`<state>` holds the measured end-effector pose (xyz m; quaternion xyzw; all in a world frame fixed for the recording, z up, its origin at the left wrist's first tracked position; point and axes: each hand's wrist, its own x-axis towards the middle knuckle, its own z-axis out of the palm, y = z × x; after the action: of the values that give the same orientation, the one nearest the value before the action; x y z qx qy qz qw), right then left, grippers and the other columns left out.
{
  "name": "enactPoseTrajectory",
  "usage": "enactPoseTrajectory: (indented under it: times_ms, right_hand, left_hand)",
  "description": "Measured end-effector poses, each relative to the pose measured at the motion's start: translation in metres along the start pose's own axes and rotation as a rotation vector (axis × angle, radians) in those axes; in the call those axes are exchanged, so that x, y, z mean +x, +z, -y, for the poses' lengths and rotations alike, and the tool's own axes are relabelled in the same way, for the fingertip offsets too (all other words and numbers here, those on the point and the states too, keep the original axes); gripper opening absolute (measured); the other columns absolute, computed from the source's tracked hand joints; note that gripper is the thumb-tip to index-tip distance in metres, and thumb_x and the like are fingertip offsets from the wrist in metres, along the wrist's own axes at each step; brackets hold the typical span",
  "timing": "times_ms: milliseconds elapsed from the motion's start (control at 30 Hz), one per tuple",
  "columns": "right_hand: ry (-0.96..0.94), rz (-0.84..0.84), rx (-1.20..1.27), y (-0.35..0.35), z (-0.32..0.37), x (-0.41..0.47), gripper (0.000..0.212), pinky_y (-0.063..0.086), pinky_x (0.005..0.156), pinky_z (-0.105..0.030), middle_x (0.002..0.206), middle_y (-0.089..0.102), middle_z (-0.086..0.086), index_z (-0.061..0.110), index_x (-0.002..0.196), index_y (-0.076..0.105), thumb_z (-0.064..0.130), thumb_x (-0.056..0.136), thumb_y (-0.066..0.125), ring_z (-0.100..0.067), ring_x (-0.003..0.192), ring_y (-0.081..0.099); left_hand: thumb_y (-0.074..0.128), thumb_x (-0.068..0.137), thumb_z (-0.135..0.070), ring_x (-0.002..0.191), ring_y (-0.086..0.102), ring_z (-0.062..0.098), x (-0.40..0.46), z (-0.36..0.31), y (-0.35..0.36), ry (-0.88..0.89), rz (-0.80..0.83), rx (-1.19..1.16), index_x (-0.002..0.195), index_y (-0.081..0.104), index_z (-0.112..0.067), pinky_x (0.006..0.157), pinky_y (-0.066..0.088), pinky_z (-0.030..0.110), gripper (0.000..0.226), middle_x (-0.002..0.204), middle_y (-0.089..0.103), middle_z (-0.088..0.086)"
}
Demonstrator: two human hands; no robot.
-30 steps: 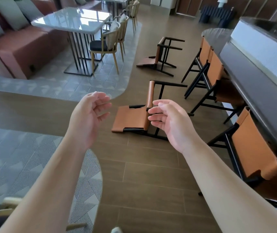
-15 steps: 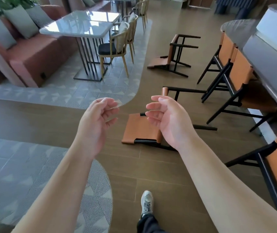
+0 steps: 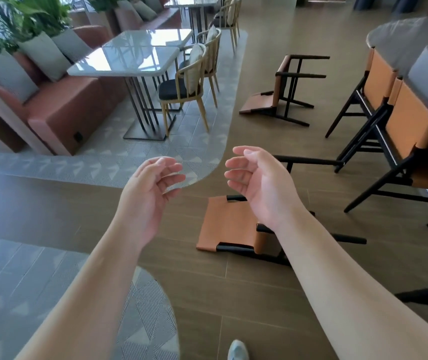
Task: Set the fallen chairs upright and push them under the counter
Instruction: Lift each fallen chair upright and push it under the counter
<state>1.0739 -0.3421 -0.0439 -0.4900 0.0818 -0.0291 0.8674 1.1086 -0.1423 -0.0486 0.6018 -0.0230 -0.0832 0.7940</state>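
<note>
Single head cam only, so I had no second view to overlap. It looked forward and down, wide-angle, from standing height. Both forearms ran in from 6 o'clock, near fallen chair (image 3: 229, 224) close below, counter (image 3: 400, 48) at 2 o'clock.

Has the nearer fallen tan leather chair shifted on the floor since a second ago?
No. The nearer fallen tan leather chair with black frame still lies on its back beside the curved edge of the grey patterned floor; only the head camera came closer.
</note>
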Motion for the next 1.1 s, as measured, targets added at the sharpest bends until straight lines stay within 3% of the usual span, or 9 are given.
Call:
enactPoseTrajectory:
  times_ms: [533,667,833,1100]
  right_hand:
    - [0.052,-0.064,-0.064,0.047,-0.029,0.112,0.025,0.049,0.071,-0.031,0.084,0.067,-0.007,0.003,0.115,0.061,0.014,0.099,0.045,-0.019,0.071,0.064]
    - [0.053,-0.104,-0.086,0.09,-0.055,0.152,0.023,0.049,0.071,-0.031,0.083,0.068,-0.007,0.004,0.112,0.062,0.015,0.099,0.046,-0.018,0.071,0.064]
    - [0.066,-0.119,-0.099,0.18,-0.094,0.222,0.017,0.05,0.068,-0.03,0.079,0.068,-0.005,0.008,0.103,0.063,0.014,0.098,0.047,-0.017,0.068,0.064]
    - [0.056,-0.122,-0.132,0.3,-0.148,0.311,0.014,0.048,0.067,-0.031,0.079,0.067,-0.006,0.008,0.103,0.061,0.011,0.098,0.048,-0.019,0.068,0.063]
  left_hand:
    - [0.054,0.086,-0.031,0.089,0.066,0.015,0.13,-0.008,-0.052,-0.025,0.09,-0.031,0.092,0.067,-0.024,0.076,0.047,0.03,0.016,0.1,0.069,0.001]
    - [0.049,0.096,-0.024,0.088,0.066,0.015,0.176,-0.019,-0.099,-0.038,0.105,-0.048,0.091,0.067,-0.023,0.077,0.047,0.03,0.018,0.098,0.07,0.0]
    - [0.055,0.084,-0.031,0.089,0.065,0.015,0.23,-0.044,-0.191,-0.073,0.096,-0.056,0.095,0.064,-0.021,0.073,0.049,0.026,0.017,0.1,0.07,0.002]
    - [0.054,0.091,-0.027,0.087,0.066,0.015,0.315,-0.092,-0.319,-0.076,0.06,-0.064,0.094,0.064,-0.021,0.073,0.049,0.027,0.012,0.095,0.071,0.0]
